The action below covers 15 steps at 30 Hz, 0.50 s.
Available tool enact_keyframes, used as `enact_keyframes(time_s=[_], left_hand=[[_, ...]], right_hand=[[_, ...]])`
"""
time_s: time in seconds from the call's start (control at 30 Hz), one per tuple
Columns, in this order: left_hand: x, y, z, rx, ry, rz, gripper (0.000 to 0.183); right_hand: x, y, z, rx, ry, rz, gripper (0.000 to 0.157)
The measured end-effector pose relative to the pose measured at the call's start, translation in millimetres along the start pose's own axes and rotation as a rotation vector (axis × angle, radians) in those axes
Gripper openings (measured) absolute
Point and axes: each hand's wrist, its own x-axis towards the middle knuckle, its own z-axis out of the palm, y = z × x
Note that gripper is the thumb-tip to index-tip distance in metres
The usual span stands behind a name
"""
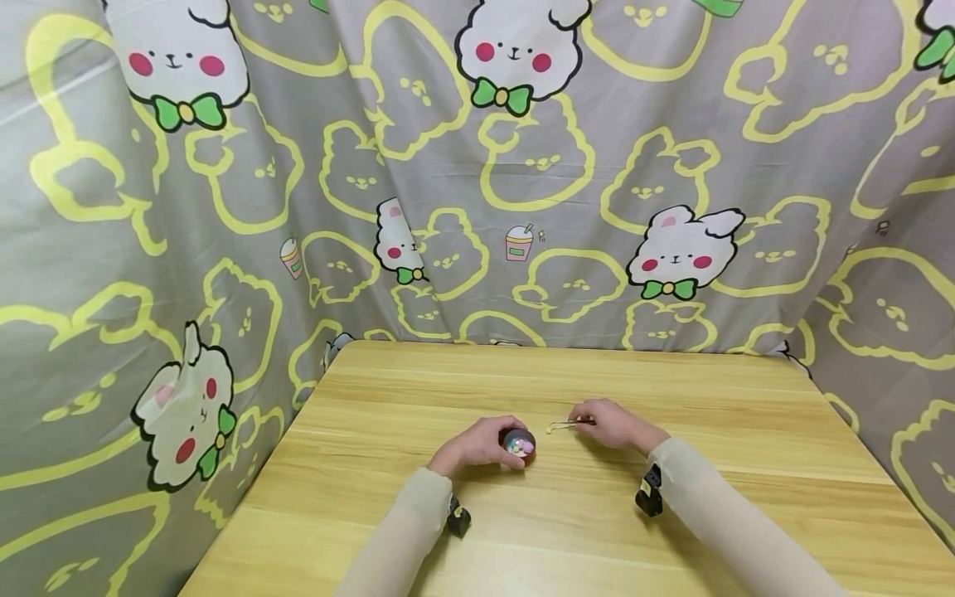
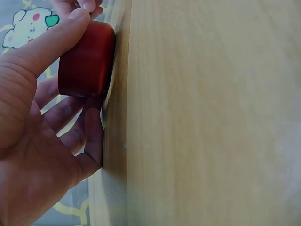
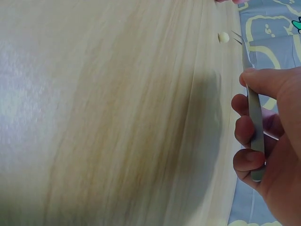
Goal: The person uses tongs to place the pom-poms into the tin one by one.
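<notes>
A small round red tin (image 2: 89, 59) stands on the table, its open top showing several small pastel pieces (image 1: 520, 448) inside. My left hand (image 1: 481, 442) grips this tin from the left, thumb on the near side and fingers round the far side. To its right, my right hand (image 1: 613, 426) holds metal tweezers (image 3: 257, 125) between thumb and curled fingers. Their two thin tips are spread and point left. Right by the tips, a small pale yellow bead-like piece (image 3: 224, 37) lies on the tabletop, between the tweezers and the tin.
The wood-grain table (image 1: 418, 377) reaches back to a grey curtain (image 1: 448, 182) printed with yellow outlines and white cartoon animals. More curtain hangs along the left and right sides. A black camera mount (image 1: 650, 491) is strapped at each wrist.
</notes>
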Motion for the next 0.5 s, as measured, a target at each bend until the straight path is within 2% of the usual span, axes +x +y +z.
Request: enact_keyframes(time_s=[0.5], left_hand=[[-1.7,3.0,-0.6,0.008,0.002,-0.003,0.048]], right_hand=[[0.8,2.2,3.2,0.014,-0.007,-0.010,0.009]])
